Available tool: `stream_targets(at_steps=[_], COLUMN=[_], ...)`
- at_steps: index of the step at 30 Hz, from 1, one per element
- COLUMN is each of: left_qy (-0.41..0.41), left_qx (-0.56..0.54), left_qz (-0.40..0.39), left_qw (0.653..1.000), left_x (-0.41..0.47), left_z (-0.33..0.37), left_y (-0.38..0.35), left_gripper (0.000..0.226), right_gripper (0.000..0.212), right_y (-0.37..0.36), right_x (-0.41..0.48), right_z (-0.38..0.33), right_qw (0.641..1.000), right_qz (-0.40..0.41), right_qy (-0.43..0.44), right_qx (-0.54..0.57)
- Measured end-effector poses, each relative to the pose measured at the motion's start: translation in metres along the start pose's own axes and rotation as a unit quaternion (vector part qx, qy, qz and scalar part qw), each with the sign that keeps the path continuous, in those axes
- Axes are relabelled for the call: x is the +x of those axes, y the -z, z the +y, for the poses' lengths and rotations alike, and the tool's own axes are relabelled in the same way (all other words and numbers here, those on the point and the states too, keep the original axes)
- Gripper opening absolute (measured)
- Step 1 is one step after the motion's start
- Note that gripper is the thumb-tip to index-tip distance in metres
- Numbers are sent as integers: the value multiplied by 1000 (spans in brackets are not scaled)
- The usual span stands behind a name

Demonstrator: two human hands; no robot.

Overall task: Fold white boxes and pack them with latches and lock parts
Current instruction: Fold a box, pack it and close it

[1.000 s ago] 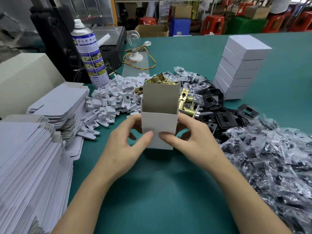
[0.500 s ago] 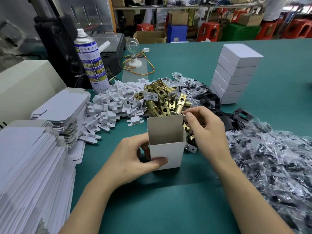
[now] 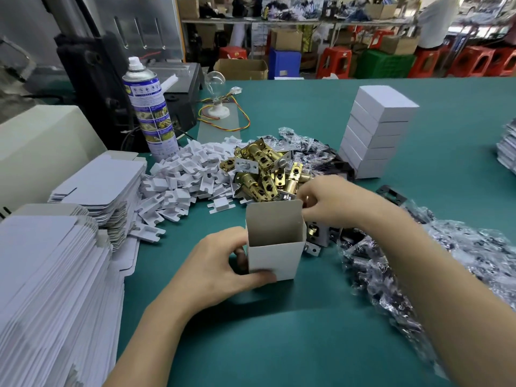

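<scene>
We see a white box (image 3: 275,256) of thin card, matt white outside and grey-brown inside, standing upright on the smooth green table (image 3: 279,344) with its top open and its rounded back flap raised. The left hand (image 3: 220,270) grips it low down, with the thumb laid across the front face and the fingers curled round the left side. The right hand (image 3: 332,201) sits at the far right corner of the flap with its fingers curled in. It is blurred, so we cannot tell whether it pinches anything. Just behind the box lies a heap of shiny brass latches (image 3: 262,174) with tubular bodies, and to their left a drift of small notched white card inserts (image 3: 184,174). Crinkled clear bags of parts (image 3: 446,266) spread on the right, with flat black plates (image 3: 391,192) near them. Flat box blanks (image 3: 50,275) are stacked at the left, and closed white boxes (image 3: 377,132) are stacked far right. A second ago both hands pressed the front of the box, which was held higher. Now it stands on the table and only the left hand keeps it. The spray can (image 3: 150,113) wears a blue and white label with picture panels, its writing too small to read.
</scene>
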State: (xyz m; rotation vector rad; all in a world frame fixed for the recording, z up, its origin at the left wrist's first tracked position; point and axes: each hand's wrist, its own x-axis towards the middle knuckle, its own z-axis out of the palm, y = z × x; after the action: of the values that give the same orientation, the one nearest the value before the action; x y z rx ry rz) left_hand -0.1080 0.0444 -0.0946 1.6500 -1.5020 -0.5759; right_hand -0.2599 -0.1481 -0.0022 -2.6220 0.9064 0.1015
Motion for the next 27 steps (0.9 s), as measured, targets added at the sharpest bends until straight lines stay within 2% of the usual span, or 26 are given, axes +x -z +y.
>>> stream_targets(at_steps=[2,4,7,8,10,14,19,23,25,27], left_qy=[-1,0,1,-2,-6,-15,-34,-38,-15,8], left_qx=[-6,-10,-15,-14,-12,-1,0,-48,-71,-72], left_qz=[1,0,0,0,-1,6,13,4,-18,-31], left_qw=[1000,1000,1000,1000,1000,1000,999,998,997,997], left_x=[0,0,0,0,0,-2,-3,-7,-9,-9], left_z=[-1,0,1,1,1,0,2,6,4,1], left_y=[0,0,0,0,0,0,3,10,12,12], left_gripper=[37,39,37,37,38,33,27,27,26,28], right_gripper=[9,14,18,26,36,30,17,43,39,27], right_y=[-7,-9,-10,-13,-22,-33,-38,-43,-42,-42], right_x=[-4,-7,-13,-15,-18,-20,-22,-20,-17,-13], right_z=[-2,-4,-10,-13,-18,-25,-26,-23,-18,-9], right_qw=[997,994,994,995,994,991,993,998,995,997], right_qz=[-41,-34,-36,-38,-17,25,30,21,25,31], right_qy=[-22,-50,-48,-41,-44,-65,-62,-11,-8,-13], right_qx=[-57,-96,-93,-87,-95,-115,-93,61,101,74])
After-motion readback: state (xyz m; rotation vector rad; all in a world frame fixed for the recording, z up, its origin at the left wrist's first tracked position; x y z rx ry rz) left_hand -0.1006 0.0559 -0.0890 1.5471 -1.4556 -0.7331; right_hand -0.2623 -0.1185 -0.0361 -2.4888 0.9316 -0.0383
